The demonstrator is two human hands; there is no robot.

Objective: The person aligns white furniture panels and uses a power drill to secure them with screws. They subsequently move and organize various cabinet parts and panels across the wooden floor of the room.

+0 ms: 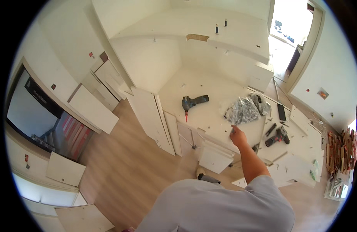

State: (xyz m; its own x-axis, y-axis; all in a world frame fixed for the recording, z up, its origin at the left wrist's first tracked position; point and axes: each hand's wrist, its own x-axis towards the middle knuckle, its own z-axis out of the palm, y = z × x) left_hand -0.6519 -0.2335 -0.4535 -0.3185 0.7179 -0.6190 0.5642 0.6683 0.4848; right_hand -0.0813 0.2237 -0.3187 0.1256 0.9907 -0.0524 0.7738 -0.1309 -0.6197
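My right hand [238, 137] reaches over the front edge of a white cabinet panel [174, 83]. Its fingers look closed, with a small greyish thing at the tips that I cannot make out. Just beyond the fingertips lies a clear plastic bag [243, 110] full of small metallic pieces. To the left, a dark cordless driver [192, 101] with a red bit rests on the same white surface. A second cordless drill [278, 136], black and red, lies right of my forearm. My left hand is out of view.
A dark phone-like slab [281, 112] lies beyond the second drill. Loose white panels [149, 120] lean at the left of the cabinet. A drawer-like white box [215, 157] stands below the front edge. Stacked wooden strips [341, 150] stand at the far right. Wood flooring [136, 166] spreads left.
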